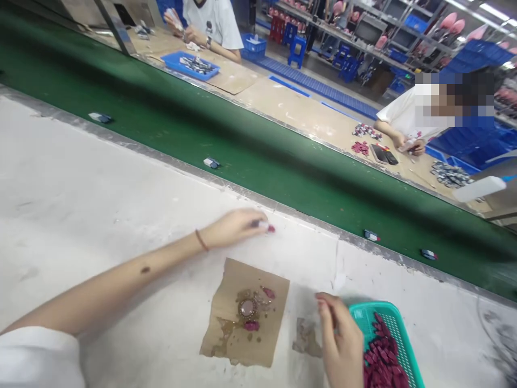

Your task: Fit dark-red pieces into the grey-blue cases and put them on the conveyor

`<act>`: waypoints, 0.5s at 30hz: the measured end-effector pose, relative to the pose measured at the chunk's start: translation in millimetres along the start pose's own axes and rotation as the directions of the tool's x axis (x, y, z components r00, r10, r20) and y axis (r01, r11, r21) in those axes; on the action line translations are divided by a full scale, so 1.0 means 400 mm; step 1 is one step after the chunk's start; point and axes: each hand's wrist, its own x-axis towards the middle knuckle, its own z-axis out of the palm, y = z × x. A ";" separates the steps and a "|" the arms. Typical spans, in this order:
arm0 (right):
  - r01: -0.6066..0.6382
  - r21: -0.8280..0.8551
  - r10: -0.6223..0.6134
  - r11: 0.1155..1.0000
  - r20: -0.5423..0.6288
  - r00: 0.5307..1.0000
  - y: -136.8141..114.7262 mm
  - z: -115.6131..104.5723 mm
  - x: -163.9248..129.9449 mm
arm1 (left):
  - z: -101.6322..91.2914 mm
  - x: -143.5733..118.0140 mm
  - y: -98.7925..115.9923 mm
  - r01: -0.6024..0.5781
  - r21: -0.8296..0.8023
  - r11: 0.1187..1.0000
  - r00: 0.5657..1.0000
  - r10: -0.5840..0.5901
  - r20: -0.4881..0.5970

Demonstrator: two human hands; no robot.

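head view: left hand [236, 227] grip grasps a small red-tipped piece [264, 226]; right hand [343, 339] grip released beside teal basket [398, 328].

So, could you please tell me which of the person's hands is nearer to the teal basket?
Right. The right hand rests against the teal basket at its left edge; the left hand is far off, up by the green conveyor belt.

Blurred by motion: left hand [236, 226] and the small piece [264, 226] pinched at its fingertips. Cut off at six o'clock: right hand [343, 339], teal basket [393, 323].
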 end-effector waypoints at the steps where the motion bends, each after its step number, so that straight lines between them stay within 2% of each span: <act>1: -0.084 -0.058 0.080 0.995 -0.066 0.995 0.027 -0.036 -0.011 | -0.013 0.037 -0.031 0.025 0.015 1.000 0.999 -0.025 -0.043; 4: -0.301 -0.212 0.269 0.930 -0.168 0.948 0.112 -0.128 -0.062 | -0.046 0.128 -0.118 0.126 0.054 0.991 0.977 -0.114 -0.182; 6: -0.341 -0.286 0.305 0.895 -0.165 0.938 0.158 -0.166 -0.099 | -0.061 0.160 -0.161 0.188 0.082 0.979 0.957 -0.163 -0.241; 9: -0.301 -0.331 0.289 0.894 -0.088 0.953 0.187 -0.182 -0.135 | -0.081 0.158 -0.199 0.252 0.119 0.960 0.934 -0.209 -0.288; 12: -0.226 -0.307 0.245 0.925 0.024 0.969 0.171 -0.166 -0.133 | -0.100 0.117 -0.212 0.301 0.142 0.943 0.921 -0.249 -0.298; 15: -0.190 -0.263 0.220 0.946 0.087 0.972 0.143 -0.139 -0.105 | -0.115 0.077 -0.210 0.394 0.224 0.891 0.905 -0.333 -0.266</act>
